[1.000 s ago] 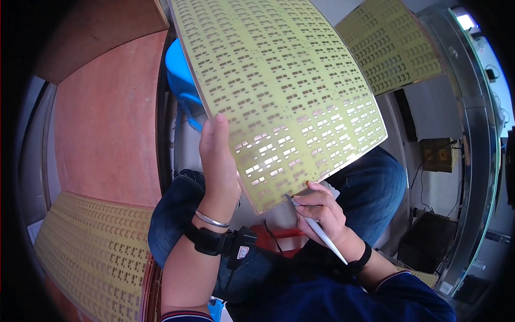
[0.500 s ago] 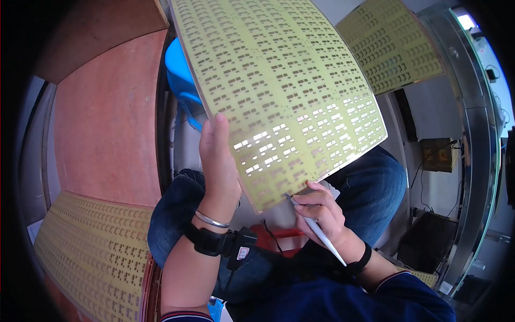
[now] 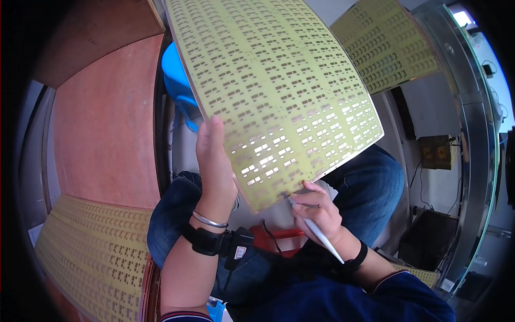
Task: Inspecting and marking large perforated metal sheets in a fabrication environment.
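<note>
A large yellow-green circuit board panel (image 3: 268, 80), covered in rows of small metallic pads, is held tilted above my lap. My left hand (image 3: 216, 161) grips its left edge, thumb on the face and the other fingers hidden behind. In my right hand (image 3: 319, 209), at the panel's near edge, is a slim white pen-like tool (image 3: 324, 240), pinched between the fingers. The tool's dark tip touches or nearly touches the near edge; contact is too small to tell. Light glints off the pads on the lower part of the panel.
More panels lie in a stack (image 3: 96, 247) at the lower left, beside a pinkish wooden board (image 3: 107, 118). Another panel (image 3: 389, 45) leans at the upper right, near a glass-edged table (image 3: 472, 118). A blue stool (image 3: 177, 72) stands behind the held panel; a red object (image 3: 289, 241) is below.
The held panel has shifted slightly left along with both hands, and the bright reflections on its pads have changed. Both hands keep their holds.
</note>
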A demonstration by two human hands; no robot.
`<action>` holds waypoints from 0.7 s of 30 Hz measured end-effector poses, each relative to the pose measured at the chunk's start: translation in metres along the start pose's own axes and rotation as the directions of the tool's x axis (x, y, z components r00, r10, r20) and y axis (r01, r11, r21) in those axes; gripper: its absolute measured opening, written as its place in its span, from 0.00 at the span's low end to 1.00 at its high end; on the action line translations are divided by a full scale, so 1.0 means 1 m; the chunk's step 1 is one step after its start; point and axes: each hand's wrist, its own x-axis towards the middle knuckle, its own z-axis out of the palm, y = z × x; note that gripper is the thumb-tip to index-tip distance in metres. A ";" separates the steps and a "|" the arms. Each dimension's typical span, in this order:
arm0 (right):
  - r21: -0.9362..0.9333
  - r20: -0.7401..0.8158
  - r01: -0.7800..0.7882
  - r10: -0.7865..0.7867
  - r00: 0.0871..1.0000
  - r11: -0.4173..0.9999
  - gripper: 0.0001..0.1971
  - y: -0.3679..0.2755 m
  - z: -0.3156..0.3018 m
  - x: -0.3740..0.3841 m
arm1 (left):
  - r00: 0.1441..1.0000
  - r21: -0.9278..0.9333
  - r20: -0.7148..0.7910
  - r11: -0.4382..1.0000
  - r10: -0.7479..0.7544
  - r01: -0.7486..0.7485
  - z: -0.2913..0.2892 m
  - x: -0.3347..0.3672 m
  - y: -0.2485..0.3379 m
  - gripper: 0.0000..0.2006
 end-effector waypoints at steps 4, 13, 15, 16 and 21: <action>0.068 -0.057 -0.122 0.126 0.990 0.990 0.11 -0.004 -0.003 0.005 | 1.000 -0.022 0.011 1.000 -0.008 0.009 -0.002 0.000 0.001 0.16; 0.056 0.011 -0.023 0.022 1.000 0.998 0.10 0.001 -0.003 0.001 | 1.000 0.004 -0.013 1.000 -0.008 0.008 0.001 -0.001 0.003 0.16; 0.056 0.021 -0.024 0.023 1.000 0.998 0.10 0.000 -0.005 0.001 | 1.000 0.002 -0.015 1.000 -0.015 0.015 0.002 -0.001 0.003 0.16; 0.057 0.031 -0.025 0.023 0.999 0.998 0.10 0.000 -0.006 0.002 | 1.000 0.001 -0.015 1.000 -0.015 0.015 0.002 -0.001 0.003 0.16; 0.055 0.044 -0.029 0.026 0.999 0.998 0.09 -0.001 -0.007 0.003 | 1.000 -0.022 -0.011 0.999 -0.023 0.023 0.002 -0.001 0.003 0.16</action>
